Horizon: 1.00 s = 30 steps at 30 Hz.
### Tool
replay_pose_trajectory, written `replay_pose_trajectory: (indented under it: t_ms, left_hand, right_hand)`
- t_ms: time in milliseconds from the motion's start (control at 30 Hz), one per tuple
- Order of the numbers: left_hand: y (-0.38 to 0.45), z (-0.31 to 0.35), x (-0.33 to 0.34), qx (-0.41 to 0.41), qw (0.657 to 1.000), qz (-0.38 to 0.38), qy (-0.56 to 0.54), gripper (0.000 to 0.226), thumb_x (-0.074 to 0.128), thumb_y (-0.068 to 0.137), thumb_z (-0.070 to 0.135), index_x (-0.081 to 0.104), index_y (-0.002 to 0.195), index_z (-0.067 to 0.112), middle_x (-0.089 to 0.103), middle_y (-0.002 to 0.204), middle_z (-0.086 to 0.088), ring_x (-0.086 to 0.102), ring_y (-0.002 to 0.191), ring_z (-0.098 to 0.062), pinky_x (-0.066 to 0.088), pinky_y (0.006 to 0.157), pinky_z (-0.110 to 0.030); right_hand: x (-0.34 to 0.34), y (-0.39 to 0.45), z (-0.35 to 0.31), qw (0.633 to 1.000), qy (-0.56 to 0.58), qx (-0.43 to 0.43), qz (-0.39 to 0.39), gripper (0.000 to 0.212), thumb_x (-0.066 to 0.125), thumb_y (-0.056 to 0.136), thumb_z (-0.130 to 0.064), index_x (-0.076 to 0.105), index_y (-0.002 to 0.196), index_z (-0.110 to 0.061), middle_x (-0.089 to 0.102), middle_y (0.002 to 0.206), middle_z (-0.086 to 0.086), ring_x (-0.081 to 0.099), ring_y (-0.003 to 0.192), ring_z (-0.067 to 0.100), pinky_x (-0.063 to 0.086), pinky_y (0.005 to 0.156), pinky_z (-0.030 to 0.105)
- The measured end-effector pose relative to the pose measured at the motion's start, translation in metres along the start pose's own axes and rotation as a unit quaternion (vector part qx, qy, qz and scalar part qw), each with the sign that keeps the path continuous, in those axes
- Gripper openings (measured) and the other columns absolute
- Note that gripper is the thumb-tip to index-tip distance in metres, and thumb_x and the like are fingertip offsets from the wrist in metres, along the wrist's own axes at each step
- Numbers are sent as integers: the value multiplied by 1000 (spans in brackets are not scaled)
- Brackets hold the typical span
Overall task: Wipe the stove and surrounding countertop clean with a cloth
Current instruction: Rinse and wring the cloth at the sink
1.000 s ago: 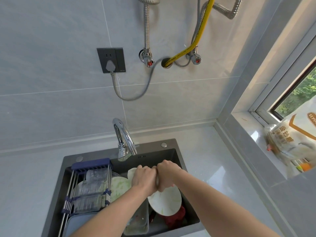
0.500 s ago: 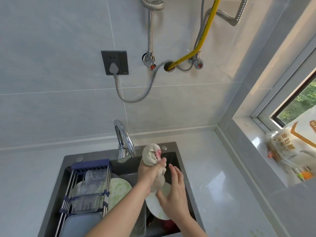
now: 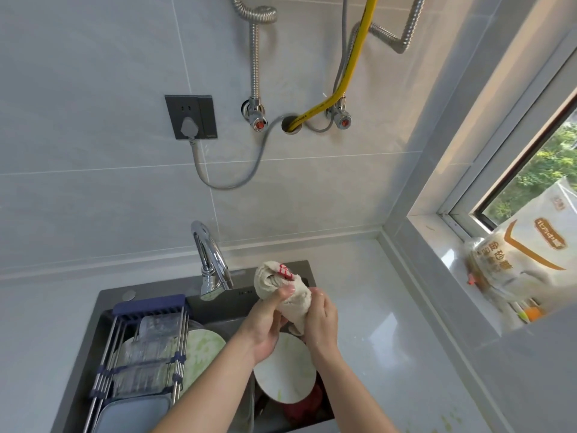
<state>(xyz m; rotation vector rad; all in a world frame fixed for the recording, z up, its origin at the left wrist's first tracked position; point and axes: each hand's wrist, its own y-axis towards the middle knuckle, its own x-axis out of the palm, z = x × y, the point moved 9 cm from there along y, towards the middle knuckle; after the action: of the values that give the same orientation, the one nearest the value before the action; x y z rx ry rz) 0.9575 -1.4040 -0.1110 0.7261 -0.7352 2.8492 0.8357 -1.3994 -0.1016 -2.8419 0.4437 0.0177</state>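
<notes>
Half a second ago the right hand [image 3: 321,320] hung free; now both it and the left hand [image 3: 265,323] clench the bunched cloth [image 3: 281,285] above the sink [image 3: 93,323], likely wringing before wiping.

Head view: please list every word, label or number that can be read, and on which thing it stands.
"金砂糖" (uncertain, letters distorted): on the clear bag on the window sill.
Brown label on the white bag: characters blurred, not readable.
Red tag on the cloth: white marks, not readable.
Small print on the wall socket: too small.
</notes>
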Motion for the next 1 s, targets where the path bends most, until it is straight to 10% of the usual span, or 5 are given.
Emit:
replay_pose_trajectory:
  t_ms: [167, 300, 400, 567, 1000]
  left_hand:
    - [-6, -2, -8, 9, 999, 19, -50, 69, 81, 78, 38, 61, 136, 6, 68, 117, -23, 60, 106, -39, 46, 80, -43]
    - [-7, 4, -27, 21, 984, 144, -100, 58, 84, 76, 27, 67, 127, 6, 72, 119, -24, 69, 112, -43, 57, 95, -54]
    - [-7, 3, -33, 0, 971, 200, -133, 76, 95, 60, 39, 70, 124, 10, 75, 116, -20, 71, 109, -42, 52, 100, -62]
    - [-12, -12, -15, -42, 964, 206, -161, 47, 87, 79, 36, 74, 115, 8, 77, 109, -17, 73, 105, -38, 53, 104, -55]
    - [-24, 11, -13, -28, 965, 261, -26, 32, 71, 89, 47, 77, 104, 20, 80, 99, -5, 71, 103, -24, 51, 81, -35]
  right_hand:
    - [18, -8, 12, 983, -36, 148, -98, 39, 39, 103, -39, 68, 99, -12, 70, 73, 8, 62, 55, 21, 39, 45, 23]
    - [22, -13, 21, 987, 41, 131, -79, 34, 52, 104, -41, 45, 134, -26, 62, 125, 7, 71, 104, 25, 63, 69, 38]
    - [6, -27, 2, 984, -137, -109, -28, 67, 62, 94, -21, 31, 151, -35, 35, 153, -4, 48, 135, 12, 53, 93, 23]
    - [21, -50, 0, 826, -397, -396, -55, 100, 66, 77, 1, 20, 163, -19, 12, 170, 7, 17, 156, 33, 25, 122, 40]
    - [46, -11, -67, 732, -497, -451, -115, 101, 80, 71, -29, 29, 158, -26, 60, 110, 0, 62, 89, 23, 57, 64, 34]
